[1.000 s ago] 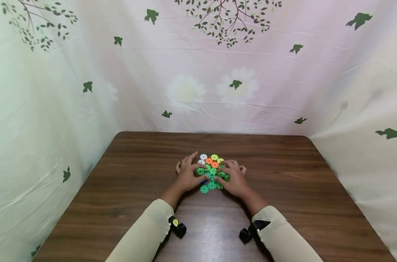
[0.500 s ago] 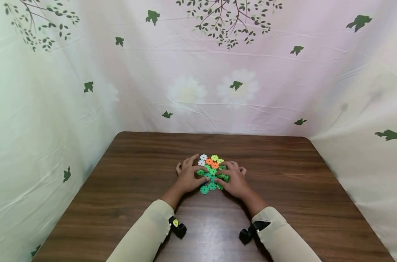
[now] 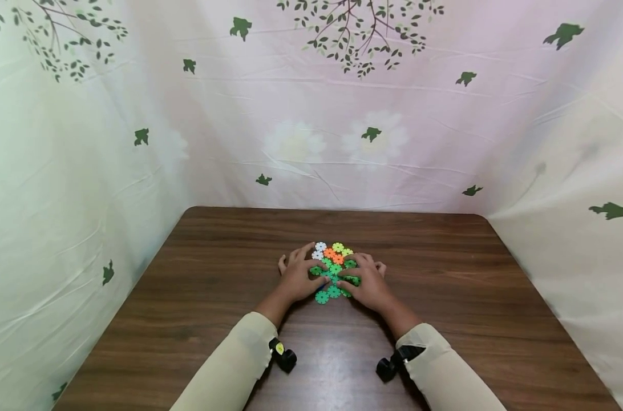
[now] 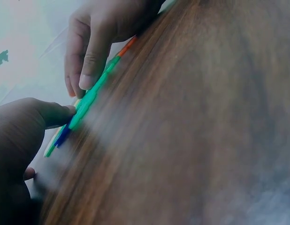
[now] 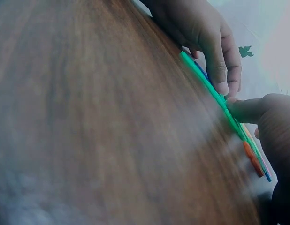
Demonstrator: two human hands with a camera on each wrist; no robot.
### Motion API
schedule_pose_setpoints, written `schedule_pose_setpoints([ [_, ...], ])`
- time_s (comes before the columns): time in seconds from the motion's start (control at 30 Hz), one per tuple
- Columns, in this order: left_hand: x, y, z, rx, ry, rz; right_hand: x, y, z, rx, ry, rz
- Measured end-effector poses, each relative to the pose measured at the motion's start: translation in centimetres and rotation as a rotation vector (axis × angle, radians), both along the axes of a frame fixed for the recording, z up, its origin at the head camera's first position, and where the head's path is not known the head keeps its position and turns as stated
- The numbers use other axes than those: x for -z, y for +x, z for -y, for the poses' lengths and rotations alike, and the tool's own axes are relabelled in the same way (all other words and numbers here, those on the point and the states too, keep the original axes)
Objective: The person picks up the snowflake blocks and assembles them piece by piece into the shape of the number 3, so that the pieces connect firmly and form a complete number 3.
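Note:
A flat cluster of notched plastic discs [image 3: 334, 292], like flower-shaped interlocking pieces, lies on the table. Green discs fill its middle and near side, while white [image 3: 320, 246], orange [image 3: 329, 253] and yellow [image 3: 338, 247] ones sit at the far side. On the left, my left hand [image 3: 295, 279] rests its thumb and index finger on the green discs. From the right, my right hand [image 3: 369, 281] touches them likewise, covering part of the cluster. Edge-on in the left wrist view, a blue piece [image 4: 63, 135] shows beneath the thumb. An orange edge [image 5: 252, 158] appears in the right wrist view.
The brown wood-grain table [image 3: 229, 245] reaches back to a pale hanging cloth [image 3: 311, 103] printed with leaves, birds and flowers. Cloth also hangs at both sides. Black wrist cameras [image 3: 286, 361] sit at the sleeve cuffs.
Both hands stay on the disc cluster with hardly any movement. The whole scene shifts very slightly in the head view.

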State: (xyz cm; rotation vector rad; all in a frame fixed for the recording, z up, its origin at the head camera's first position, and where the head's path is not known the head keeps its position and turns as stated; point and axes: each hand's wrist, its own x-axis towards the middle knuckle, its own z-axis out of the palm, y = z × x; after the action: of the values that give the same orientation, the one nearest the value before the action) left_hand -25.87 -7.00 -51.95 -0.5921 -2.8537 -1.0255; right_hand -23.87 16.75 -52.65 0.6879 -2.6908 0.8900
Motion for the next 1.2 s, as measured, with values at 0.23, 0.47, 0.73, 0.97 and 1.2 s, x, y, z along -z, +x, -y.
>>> schedule_pose_setpoints([
  [0.23, 0.01, -0.16, -0.12, -0.030, -0.017, 0.008, -0.14, -0.14, 0.11, 0.018, -0.017, 0.059],
  [0.47, -0.46, -0.03, -0.18, -0.044, -0.009, 0.037, -0.37, -0.11, 0.21, 0.038, -0.044, 0.121],
  [0.73, -0.31, 0.07, -0.08, -0.031, 0.035, 0.025, -0.24, -0.18, 0.16, 0.033, -0.093, 0.171],
  [0.97, 0.21, 0.09, 0.11, -0.010, 0.090, 0.011, -0.19, 0.12, 0.21, 0.016, -0.155, 0.129],
  [1.2, 0.21, 0.05, 0.17, -0.013, 0.123, -0.026, -0.26, 0.11, 0.23, -0.003, -0.211, 0.079],
])
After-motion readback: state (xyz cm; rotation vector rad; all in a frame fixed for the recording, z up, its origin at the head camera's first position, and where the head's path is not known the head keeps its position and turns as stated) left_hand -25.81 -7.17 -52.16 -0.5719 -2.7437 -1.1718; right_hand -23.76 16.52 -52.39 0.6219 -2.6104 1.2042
